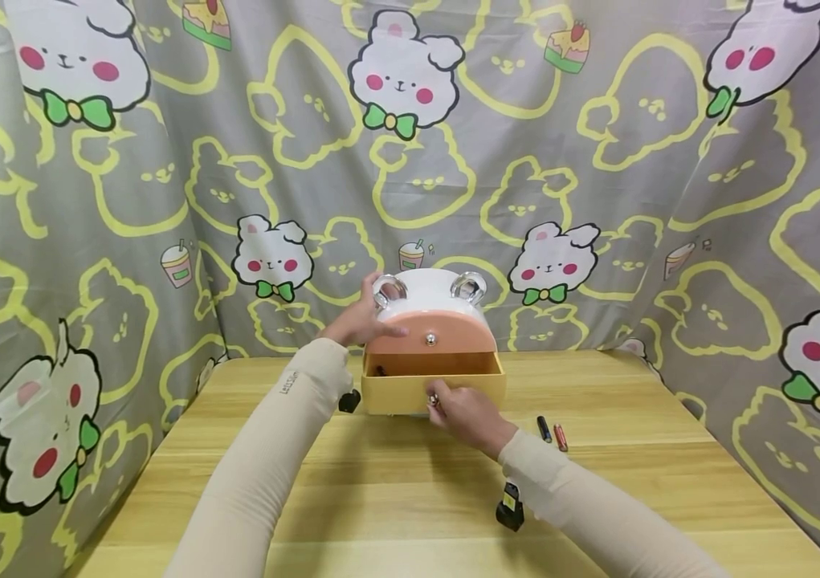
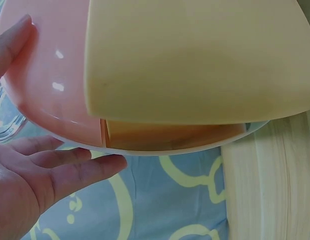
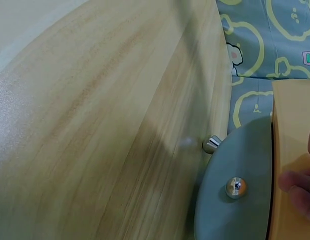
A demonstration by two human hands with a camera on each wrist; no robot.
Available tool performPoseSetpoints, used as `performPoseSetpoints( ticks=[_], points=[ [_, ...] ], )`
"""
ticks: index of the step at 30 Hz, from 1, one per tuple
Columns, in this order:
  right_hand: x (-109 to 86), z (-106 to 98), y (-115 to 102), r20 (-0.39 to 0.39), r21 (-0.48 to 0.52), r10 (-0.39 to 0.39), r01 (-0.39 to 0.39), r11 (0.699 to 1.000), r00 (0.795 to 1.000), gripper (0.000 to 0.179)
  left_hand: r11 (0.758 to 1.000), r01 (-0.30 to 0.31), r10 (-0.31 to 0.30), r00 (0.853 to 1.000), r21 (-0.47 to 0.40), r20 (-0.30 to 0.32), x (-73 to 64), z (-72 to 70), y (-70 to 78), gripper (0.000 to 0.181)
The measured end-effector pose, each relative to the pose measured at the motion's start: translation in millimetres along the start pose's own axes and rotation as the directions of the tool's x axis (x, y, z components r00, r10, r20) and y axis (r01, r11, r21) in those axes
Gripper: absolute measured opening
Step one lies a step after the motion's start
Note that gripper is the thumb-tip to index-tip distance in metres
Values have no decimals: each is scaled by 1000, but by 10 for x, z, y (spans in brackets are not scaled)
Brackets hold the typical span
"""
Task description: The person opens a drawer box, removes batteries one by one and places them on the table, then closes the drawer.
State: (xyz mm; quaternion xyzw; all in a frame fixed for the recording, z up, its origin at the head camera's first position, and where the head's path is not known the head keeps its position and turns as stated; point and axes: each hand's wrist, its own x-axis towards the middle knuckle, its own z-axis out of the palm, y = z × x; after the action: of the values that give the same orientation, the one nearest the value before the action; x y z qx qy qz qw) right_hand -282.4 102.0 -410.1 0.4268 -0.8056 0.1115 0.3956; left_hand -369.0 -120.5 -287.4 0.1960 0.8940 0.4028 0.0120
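Observation:
A small rounded cabinet with a white top [image 1: 427, 289] stands on the table, two clear ear-like loops on top. Its pink drawer front [image 1: 453, 325] is closed, while the yellow drawer [image 1: 381, 397] below is pulled out. My right hand [image 1: 471, 413] pinches the silver knob [image 1: 434, 399] of that yellow drawer. On the cabinet's left side rests my left hand [image 1: 362, 317], its thumb on the pink front and its other fingers extended along the side. A small dark item [image 1: 381, 370] lies inside the yellow drawer. Lower down is a grey-green drawer front [image 3: 240, 150], closed.
Two small cylinders resembling batteries, one black [image 1: 544, 429] and one red [image 1: 560, 437], lie on the wooden table [image 1: 395, 514] right of the cabinet. A patterned curtain [image 1: 410, 185] hangs behind and at both sides.

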Motion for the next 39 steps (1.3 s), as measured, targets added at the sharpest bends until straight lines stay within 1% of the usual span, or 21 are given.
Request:
performPoseSetpoints(
  ticks=[5, 12, 22, 29, 39],
  points=[
    [-3, -10, -22, -11, 3, -7, 7, 1000, 1000, 29, 1000, 8, -8, 1000, 12, 1, 11, -6, -20, 126],
    [1, -47, -55, 15, 7, 3, -3, 1000, 1000, 23, 999, 9, -9, 1000, 32, 11, 11, -30, 9, 124],
    [-1, -78, -102, 16, 7, -2, 2, 1000, 1000, 24, 999, 27, -28, 999, 30, 21, 4, -40, 35, 123],
    [-11, -77, -125, -2, -16, -18, 18, 1000, 1000, 24, 998, 57, -57, 998, 18, 32, 16, -21, 57, 123],
    [-37, -74, -125, -2, -2, -16, 16, 1000, 1000, 26, 997, 79, -79, 995, 4, 55, 9, -37, 88, 120]
  ],
)
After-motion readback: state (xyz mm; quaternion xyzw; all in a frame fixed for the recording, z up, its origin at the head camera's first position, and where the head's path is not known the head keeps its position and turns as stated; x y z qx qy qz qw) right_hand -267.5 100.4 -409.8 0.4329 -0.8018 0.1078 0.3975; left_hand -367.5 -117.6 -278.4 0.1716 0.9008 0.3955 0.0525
